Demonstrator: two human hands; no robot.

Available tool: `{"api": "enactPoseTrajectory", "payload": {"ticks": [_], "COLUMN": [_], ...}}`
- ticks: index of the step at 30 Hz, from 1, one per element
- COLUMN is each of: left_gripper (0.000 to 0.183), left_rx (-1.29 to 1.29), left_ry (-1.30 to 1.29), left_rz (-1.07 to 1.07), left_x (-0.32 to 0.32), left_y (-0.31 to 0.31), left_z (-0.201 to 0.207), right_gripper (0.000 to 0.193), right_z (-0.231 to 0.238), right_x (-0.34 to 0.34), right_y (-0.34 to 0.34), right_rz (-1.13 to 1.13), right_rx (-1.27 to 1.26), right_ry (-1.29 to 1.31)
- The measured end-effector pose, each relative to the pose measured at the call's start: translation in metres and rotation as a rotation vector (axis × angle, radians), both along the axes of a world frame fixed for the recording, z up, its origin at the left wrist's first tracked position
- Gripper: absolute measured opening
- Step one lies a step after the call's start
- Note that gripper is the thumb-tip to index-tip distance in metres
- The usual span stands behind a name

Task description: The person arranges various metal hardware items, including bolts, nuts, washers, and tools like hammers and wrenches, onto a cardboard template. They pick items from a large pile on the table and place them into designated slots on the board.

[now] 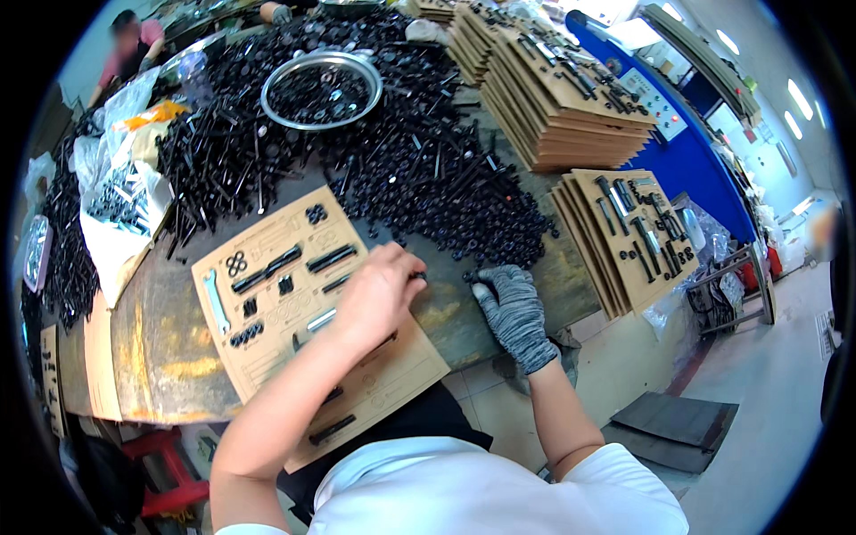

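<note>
In front of me a brown cardboard sheet point(406, 374) lies over the table edge, carrying an open-ended wrench point(216, 302), black bolts point(267, 269), clusters of black nuts point(247, 334) and a silver sleeve point(321, 319). My left hand point(370, 299), bare, reaches over the sheet's right side. Its fingers are pinched on a small black piece at the tips, too small to name surely. My right hand point(514, 316), in a grey knitted glove, rests at the near edge of the pile of black nuts point(446, 209). Its thumb and forefinger close on a small dark piece, partly hidden.
A metal basin point(322, 90) of small black parts sits in the large heap of bolts point(223, 147). Loaded cardboard sheets are stacked at the right point(562, 125), with a smaller stack point(615, 241) nearer. A white bag point(125, 209) of silver bolts stands left. A person point(134, 45) works at the far left.
</note>
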State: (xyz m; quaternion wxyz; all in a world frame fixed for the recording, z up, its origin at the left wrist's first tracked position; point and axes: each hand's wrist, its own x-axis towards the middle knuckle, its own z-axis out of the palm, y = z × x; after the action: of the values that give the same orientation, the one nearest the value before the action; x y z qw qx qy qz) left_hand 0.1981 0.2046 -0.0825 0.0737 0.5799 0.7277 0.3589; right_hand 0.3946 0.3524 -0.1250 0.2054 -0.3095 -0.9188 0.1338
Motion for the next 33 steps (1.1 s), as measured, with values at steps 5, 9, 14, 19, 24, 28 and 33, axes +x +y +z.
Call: {"api": "enactPoseTrajectory", "payload": {"ticks": [5, 9, 14, 19, 24, 28, 33], "left_gripper": [0.021, 0.022, 0.021, 0.021, 0.022, 0.022, 0.025], "left_rx": [-0.042, 0.011, -0.018, -0.01, 0.029, 0.059, 0.021], "left_ry": [-0.019, -0.135, -0.193, -0.249, -0.336, -0.329, -0.335], "left_rz": [0.185, 0.381, 0.566, 0.683, 0.729, 0.673, 0.679], "left_x": [-0.034, -0.054, -0.058, -0.053, -0.057, -0.056, -0.054], "left_y": [-0.084, -0.161, -0.233, -0.28, -0.285, -0.266, -0.271], "left_z": [0.03, 0.039, 0.035, 0.018, 0.005, 0.017, 0.013], "right_gripper": [0.037, 0.022, 0.022, 0.023, 0.023, 0.023, 0.027], "right_z": [-0.015, -0.004, 0.003, 0.007, 0.033, 0.017, 0.002], "right_x": [-0.029, -0.051, -0.083, -0.096, -0.177, -0.262, -0.297], "right_y": [-0.015, -0.017, -0.025, -0.031, -0.051, -0.038, -0.03], "right_rz": [0.058, 0.264, 0.343, 0.408, 0.552, 0.861, 1.073], "right_rx": [-0.04, -0.06, -0.17, -0.289, -0.269, -0.352, -0.187], "right_ry": [0.01, -0.055, -0.082, -0.115, 0.132, -0.002, -0.187]}}
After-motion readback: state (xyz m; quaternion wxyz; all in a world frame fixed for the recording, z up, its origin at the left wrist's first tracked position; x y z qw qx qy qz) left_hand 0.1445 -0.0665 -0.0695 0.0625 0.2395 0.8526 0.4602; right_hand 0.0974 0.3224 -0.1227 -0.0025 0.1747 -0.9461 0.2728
